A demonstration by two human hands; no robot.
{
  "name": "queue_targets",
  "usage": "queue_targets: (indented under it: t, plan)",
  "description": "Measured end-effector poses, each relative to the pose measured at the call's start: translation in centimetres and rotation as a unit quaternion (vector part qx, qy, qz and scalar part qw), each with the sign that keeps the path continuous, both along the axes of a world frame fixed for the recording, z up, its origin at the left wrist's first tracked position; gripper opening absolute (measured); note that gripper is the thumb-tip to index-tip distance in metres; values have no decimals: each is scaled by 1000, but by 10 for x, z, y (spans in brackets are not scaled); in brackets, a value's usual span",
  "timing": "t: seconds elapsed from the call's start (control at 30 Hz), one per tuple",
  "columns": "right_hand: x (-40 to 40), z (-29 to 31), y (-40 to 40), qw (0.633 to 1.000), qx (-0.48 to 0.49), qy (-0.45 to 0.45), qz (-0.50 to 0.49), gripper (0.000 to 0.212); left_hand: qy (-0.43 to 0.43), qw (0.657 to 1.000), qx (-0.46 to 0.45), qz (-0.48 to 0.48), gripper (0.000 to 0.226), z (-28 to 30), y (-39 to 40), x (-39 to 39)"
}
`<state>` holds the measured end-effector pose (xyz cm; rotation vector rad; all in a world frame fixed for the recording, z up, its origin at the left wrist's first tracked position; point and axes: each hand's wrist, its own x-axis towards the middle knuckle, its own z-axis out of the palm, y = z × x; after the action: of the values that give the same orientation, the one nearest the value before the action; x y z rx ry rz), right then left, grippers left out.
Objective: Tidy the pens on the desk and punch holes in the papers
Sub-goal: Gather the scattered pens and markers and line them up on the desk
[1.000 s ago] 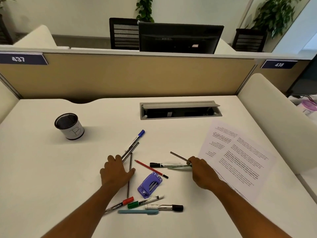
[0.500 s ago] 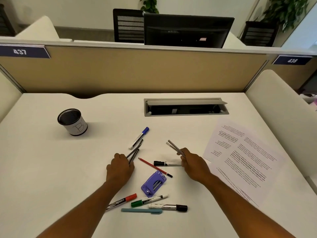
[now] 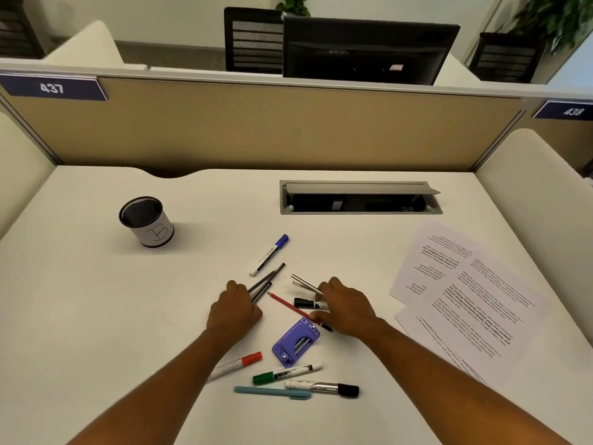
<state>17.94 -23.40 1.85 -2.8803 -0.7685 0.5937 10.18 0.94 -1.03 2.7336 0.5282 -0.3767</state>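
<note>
My left hand (image 3: 236,311) grips several thin dark pens (image 3: 267,281) that stick out up and to the right. My right hand (image 3: 345,308) holds thin grey pens (image 3: 305,283) between its fingers while it reaches down over a red pencil (image 3: 290,308) and a black-capped marker (image 3: 306,303). A purple hole punch (image 3: 295,343) lies just below both hands. A blue-capped marker (image 3: 269,254) lies above them. Red (image 3: 236,366), green (image 3: 287,373), black (image 3: 322,387) markers and a teal pen (image 3: 272,392) lie near the front. Printed papers (image 3: 465,293) lie at the right. A mesh pen cup (image 3: 146,224) stands at the far left.
A grey cable hatch (image 3: 359,197) is set into the white desk (image 3: 96,300) at the back. A tan partition (image 3: 256,130) closes the far side, and padded side panels (image 3: 539,194) flank the desk. A monitor and chairs stand beyond the partition.
Both hands closed on pens and lifted them off the desk. My right hand then dropped back over the red pencil and the black-capped marker.
</note>
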Motion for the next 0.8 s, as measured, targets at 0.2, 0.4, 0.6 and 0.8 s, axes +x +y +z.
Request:
queue_targets:
  t: [0.2,0.4,0.6,0.8]
  plan:
    - [0,-3,12,1000,2,6,-12,35,-9,999,29,-14,23,-2,-2,-2]
    - [3,2,13,1000,-4,-7,8,34,-4,998,45,-52,27,0,1,-8]
    - [8,14,28,995,62,-6,-76,27,-51,999,-19,4,19,7,4,-10]
    - [9,9,46,998,43,36,-31,24,-79,993,-69,60,8,17,16,3]
